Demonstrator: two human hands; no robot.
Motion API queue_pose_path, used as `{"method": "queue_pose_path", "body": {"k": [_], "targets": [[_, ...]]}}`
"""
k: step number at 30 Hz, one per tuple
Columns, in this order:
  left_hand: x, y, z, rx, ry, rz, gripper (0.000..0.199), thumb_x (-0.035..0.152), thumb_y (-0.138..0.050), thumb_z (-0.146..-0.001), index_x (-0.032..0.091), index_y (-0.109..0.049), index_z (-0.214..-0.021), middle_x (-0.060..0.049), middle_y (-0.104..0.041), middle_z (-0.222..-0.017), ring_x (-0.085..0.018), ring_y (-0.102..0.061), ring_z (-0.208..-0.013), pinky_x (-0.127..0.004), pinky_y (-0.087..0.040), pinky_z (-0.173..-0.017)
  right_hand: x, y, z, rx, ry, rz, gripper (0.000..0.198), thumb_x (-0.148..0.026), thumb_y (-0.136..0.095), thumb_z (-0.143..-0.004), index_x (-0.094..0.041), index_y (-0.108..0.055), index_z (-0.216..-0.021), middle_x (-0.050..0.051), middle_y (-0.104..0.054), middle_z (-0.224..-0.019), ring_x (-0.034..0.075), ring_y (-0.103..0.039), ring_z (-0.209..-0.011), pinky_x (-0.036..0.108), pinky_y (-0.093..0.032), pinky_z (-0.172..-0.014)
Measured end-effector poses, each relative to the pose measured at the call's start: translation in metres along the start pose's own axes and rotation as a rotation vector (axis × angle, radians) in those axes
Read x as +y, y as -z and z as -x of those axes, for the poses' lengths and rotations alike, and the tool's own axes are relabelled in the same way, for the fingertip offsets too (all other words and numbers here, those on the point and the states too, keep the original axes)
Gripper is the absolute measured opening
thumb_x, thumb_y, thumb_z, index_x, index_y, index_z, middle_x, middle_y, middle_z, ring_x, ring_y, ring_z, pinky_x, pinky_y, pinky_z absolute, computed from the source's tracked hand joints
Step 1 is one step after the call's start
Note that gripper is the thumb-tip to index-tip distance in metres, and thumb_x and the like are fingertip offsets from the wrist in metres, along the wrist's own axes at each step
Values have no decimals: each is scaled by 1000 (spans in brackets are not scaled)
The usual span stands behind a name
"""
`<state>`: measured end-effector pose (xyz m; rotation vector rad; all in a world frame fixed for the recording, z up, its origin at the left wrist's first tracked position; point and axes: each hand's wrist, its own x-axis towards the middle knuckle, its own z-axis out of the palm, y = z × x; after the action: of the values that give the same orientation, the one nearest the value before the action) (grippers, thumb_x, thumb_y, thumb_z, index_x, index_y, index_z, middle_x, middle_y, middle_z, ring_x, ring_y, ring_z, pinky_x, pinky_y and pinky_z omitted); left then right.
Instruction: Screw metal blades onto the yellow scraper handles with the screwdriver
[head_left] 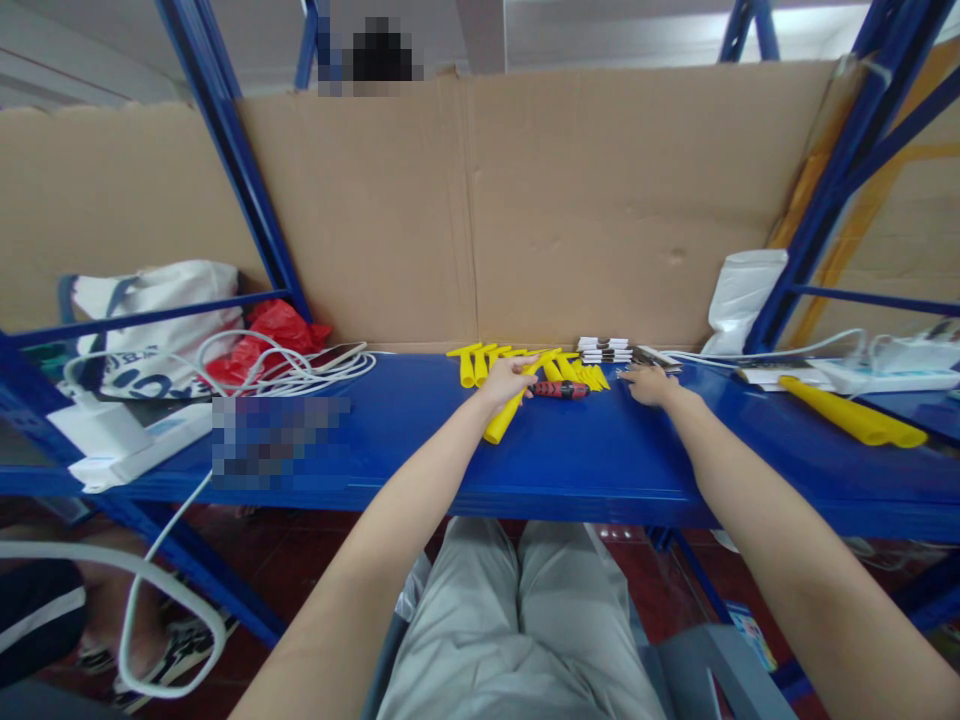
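Observation:
My left hand [505, 385] is closed around a yellow T-shaped plastic piece [504, 420], its round tube slanting down toward me. Beside that hand lies a red-and-black handled tool [559, 390], perhaps a screwdriver; its far end is hidden by the fingers. More yellow T-shaped pieces [469, 368] stand in a row behind the hand, and several small yellow pointed parts [592, 376] lie to its right. My right hand [651, 385] reaches down to the table, fingertips drawn together at some tiny shiny bits too small to name. Stacked white-and-black packets [604, 350] sit just behind it.
A blue shelf table [420, 440] runs across, backed by cardboard [600, 200]. Coiled white cable [300, 365], a red bag [270, 335] and a cloth bag [165, 330] lie left. Rightward are yellow tubes [855, 412], a power strip [892, 375] and a white pouch [744, 300].

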<state>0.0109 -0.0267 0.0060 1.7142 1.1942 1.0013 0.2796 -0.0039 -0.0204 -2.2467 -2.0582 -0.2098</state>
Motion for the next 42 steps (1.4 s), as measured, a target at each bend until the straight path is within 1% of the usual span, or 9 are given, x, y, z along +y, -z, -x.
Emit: {"method": "queue_pose_path", "body": {"k": [5,9,13,16,19,23,28,34,42], "targets": [[-4,-2,-2,-12,-108,-258,51,6,-53,-80,20,-55,-129,-12,-61,-123,-2,-52,-46,-18,-46,-45,-7,5,5,-99,-83,-36,50,-20,-35,-88,-26,-48,-136,8,-31,-150,33,-26,-138,59,-27,-106],[-4,-1,-1,-21,-155,-424,51,6,-53,-79,21,-57,-127,-10,-60,-126,-6,-60,-53,-24,-55,-61,-8,7,6,-103,-92,-38,51,-19,-33,-88,-26,-48,-136,6,-31,-150,31,-25,-138,58,-25,-107],[-2,-1,1,-26,-205,-521,50,6,-54,-78,21,-59,-125,-8,-64,-120,-15,-68,-80,-32,-54,-82,-7,6,6,-50,-76,-36,49,-16,-36,-85,-27,-55,-129,6,-41,-145,30,-31,-135,57,-26,-106],[-3,-3,1,-23,-278,-588,48,4,-54,-78,20,-61,-122,-7,-65,-120,-19,-64,-103,-34,-48,-94,-7,8,6,0,-56,-17,47,-11,-40,-82,-27,-62,-120,5,-48,-138,29,-37,-130,55,-29,-105],[-6,-4,0,-9,-375,-674,46,2,-53,-77,20,-63,-119,-6,-63,-123,-19,-57,-115,-33,-41,-103,-8,11,8,31,-61,10,43,-11,-42,-81,-24,-66,-113,8,-54,-131,28,-41,-126,51,-33,-103],[-11,-5,-1,-16,-465,-784,45,2,-51,-78,18,-63,-118,-7,-64,-122,-19,-57,-115,-32,-41,-103,-10,14,10,43,-77,33,36,-14,-43,-84,-20,-67,-109,13,-57,-125,28,-44,-123,50,-36,-99],[-12,-6,-2,-29,-520,-831,43,2,-50,-79,19,-64,-116,-7,-66,-118,-19,-60,-111,-33,-43,-99,-11,15,12,48,-74,54,33,-16,-43,-85,-20,-67,-109,12,-58,-123,27,-46,-122,48,-37,-99],[-13,-7,-3,-50,-543,-804,42,3,-51,-80,19,-65,-116,-8,-66,-117,-19,-60,-110,-33,-44,-99,-10,14,9,61,-61,62,31,-17,-43,-86,-18,-68,-104,13,-60,-119,28,-47,-120,46,-39,-97],[-16,-7,-5,-48,-535,-822,41,6,-52,-81,19,-63,-118,-7,-67,-116,-18,-61,-109,-33,-44,-98,-6,7,1,19,-140,-42,29,-21,-47,-81,-16,-70,-97,13,-63,-109,28,-51,-114,40,-44,-92]]}}
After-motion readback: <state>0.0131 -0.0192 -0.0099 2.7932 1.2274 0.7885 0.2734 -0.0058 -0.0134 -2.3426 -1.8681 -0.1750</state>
